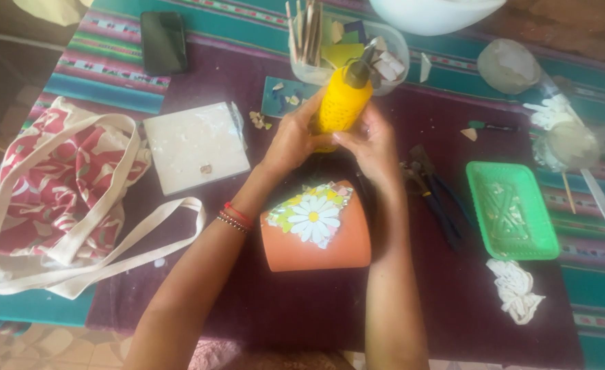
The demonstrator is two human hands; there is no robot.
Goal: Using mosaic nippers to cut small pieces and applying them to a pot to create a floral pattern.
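Centre of frame, slightly above middle: both hands wrapped on yellow glue bottle (pixel 343 101). Left hand (pixel 294 140) closed on bottle's left side and base, fingers curled round it. Right hand (pixel 373 145) closed on lower right side, thumb pressing toward the middle. Both grips shut on the bottle, equally near it.

Bottle long axis near upright, leaning a little to upper right, dark nozzle at top pointing toward top of frame. Bottle held above tabletop (pixel 453 301), not resting on it as far as can be told.

Directly below the hands, toward bottom of frame: terracotta pot (pixel 316 240) lying on its side, white daisy mosaic (pixel 314 216) with coloured shards facing up. Pot just beside both wrists, between the forearms; nozzle points away from it.

Just behind bottle, upper centre: clear container (pixel 391 62) of sticks and tile pieces, very close to nozzle, maybe touching, cannot tell. Right of right hand: dark-handled nippers (pixel 433 192), near. Further right: green tray (pixel 511 209), white rag (pixel 515 288) below it. Left of left hand: white square tile (pixel 194 145), loose shards (pixel 258 120) beside it. Far left: red-and-white tote bag (pixel 56 199). Upper left: black phone (pixel 163 41).
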